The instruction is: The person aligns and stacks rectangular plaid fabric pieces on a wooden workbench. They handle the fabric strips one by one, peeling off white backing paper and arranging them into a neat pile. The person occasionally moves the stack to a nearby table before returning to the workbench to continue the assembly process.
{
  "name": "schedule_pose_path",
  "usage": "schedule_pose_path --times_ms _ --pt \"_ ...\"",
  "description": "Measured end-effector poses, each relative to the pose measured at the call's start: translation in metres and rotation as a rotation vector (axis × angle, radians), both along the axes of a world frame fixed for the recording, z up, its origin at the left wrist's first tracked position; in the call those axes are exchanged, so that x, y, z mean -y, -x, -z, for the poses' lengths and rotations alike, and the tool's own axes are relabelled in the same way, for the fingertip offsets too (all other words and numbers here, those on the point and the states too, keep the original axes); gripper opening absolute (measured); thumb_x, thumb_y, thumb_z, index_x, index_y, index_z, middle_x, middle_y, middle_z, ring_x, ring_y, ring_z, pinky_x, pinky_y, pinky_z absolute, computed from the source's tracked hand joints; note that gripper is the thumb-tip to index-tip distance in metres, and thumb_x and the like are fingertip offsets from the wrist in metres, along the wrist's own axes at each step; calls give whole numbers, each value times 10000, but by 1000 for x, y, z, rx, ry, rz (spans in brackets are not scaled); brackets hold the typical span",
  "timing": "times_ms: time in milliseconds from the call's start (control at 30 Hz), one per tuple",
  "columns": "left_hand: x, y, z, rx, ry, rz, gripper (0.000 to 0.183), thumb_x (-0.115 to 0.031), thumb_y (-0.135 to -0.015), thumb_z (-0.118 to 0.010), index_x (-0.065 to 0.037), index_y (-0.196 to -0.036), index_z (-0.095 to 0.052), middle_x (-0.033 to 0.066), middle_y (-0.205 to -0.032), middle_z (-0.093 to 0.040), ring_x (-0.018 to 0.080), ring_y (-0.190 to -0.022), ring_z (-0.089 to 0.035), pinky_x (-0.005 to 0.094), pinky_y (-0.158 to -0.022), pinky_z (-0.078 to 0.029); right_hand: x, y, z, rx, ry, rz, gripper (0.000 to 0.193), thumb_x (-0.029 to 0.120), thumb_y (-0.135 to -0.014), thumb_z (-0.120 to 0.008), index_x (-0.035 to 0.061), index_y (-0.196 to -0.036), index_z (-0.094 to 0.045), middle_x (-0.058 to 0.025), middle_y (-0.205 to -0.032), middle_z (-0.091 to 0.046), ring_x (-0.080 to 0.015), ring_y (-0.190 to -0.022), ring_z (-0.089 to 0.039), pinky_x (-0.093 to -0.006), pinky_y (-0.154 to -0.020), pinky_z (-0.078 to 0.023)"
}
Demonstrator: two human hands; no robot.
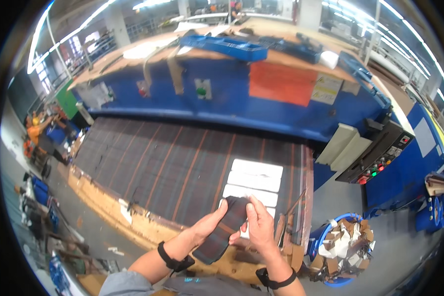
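Fabric, a dark plaid piece (221, 234) that looks folded or stacked, lies directly between the two hands, right of the left hand (206, 228) and left of the right hand (260, 231). Its long axis slants from the fingertips down toward the wearer and to the left, so the near end hangs below the left palm, closer to that hand than to the other. The left hand is closed along its left side, thumb near the upper end; the right hand is narrowed on the opposite edge, fingers at the top corner and thumb lower down. Just beyond the fingertips, mostly ahead of the right hand, white rectangular plates (255, 170) rest on a spread plaid cloth (155, 165), partly hidden by the fabric and hands. That cloth covers the tabletop (101, 198) ahead and left of both hands. Well to the right of the right hand stands a blue scrap bin (338, 283); farthest ahead, a blue machine beam (227, 84) spans above the cloth's far side.
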State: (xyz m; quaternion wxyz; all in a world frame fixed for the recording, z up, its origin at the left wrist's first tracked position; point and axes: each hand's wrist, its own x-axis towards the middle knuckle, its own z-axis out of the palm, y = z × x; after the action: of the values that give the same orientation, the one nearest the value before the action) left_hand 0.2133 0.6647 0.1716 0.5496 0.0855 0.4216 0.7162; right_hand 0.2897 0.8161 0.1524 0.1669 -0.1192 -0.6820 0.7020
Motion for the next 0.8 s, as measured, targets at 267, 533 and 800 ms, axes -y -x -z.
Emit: schedule_pose_path --times_ms 267,533,800 --pt "31 -20 -6 158 -135 17 798 -708 -979 -231 9 -1132 -548 176 -901 -636 239 -617 -624 347 -561 -542 26 -18 -24 25 75 -133 376 169 -1049 -512 -23 -1371 -538 -107 -1257 -575 -69 -558 -583 -214 -514 -504" --pt "43 -25 -5 232 -178 37 775 -697 -991 -216 -16 -1074 -575 156 -852 -644 248 -606 -643 349 -561 -557 36 -22 -28 29 -8 -184 349 152 -1042 -519 -15 -1343 -577 -79 -1253 -583 -53 -567 -583 -195 -510 -501" --pt "44 -28 -2 280 -255 75 927 -803 -908 -178 29 -975 -582 157 -796 -608 265 -572 -618 364 -519 -524 37 -21 -36 47 -66 -216 353 156 -1020 -559 -82 -1280 -595 -145 -1217 -595 -98 -613 -655 -214 -561 -535"
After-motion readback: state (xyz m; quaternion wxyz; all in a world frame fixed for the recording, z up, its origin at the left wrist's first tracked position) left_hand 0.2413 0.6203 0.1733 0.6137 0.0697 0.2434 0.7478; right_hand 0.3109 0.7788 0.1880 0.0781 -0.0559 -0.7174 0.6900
